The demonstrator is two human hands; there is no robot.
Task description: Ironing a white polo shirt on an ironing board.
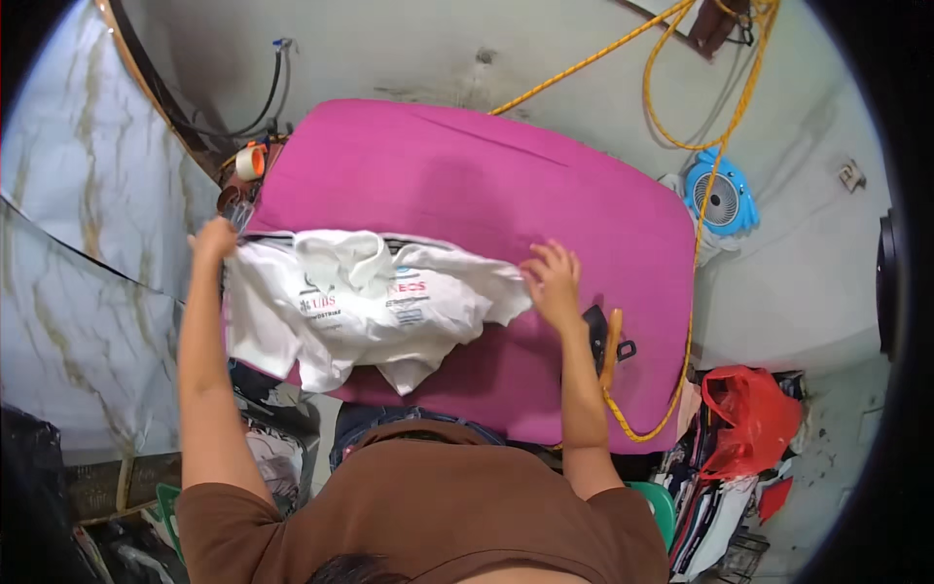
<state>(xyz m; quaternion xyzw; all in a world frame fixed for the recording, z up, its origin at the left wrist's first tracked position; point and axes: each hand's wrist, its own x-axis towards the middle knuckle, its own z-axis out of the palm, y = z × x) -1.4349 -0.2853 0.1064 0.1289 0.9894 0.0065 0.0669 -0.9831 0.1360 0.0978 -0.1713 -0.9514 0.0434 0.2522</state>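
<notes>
A white collared shirt (430,321) with printed lettering lies rumpled across the pink cloth-covered table (584,212), its collar near the middle. At the shirt's left end is my left hand (215,237), fingers curled beside a clear plastic item (239,214); what it grips is hidden. My right hand (554,281) is at the sleeve end on the right, fingers spread, their tips beside or touching the fabric. To the right of that forearm, a clothes iron (613,347) with a wooden handle is partly visible on the pink cover.
A yellow cord (692,321) runs from the iron up along the table's right edge. Beyond that edge is a blue fan (719,196). A tape roll (250,163) sits at the back left. Stacked clothes (719,511) and a red plastic bag (751,420) are at right.
</notes>
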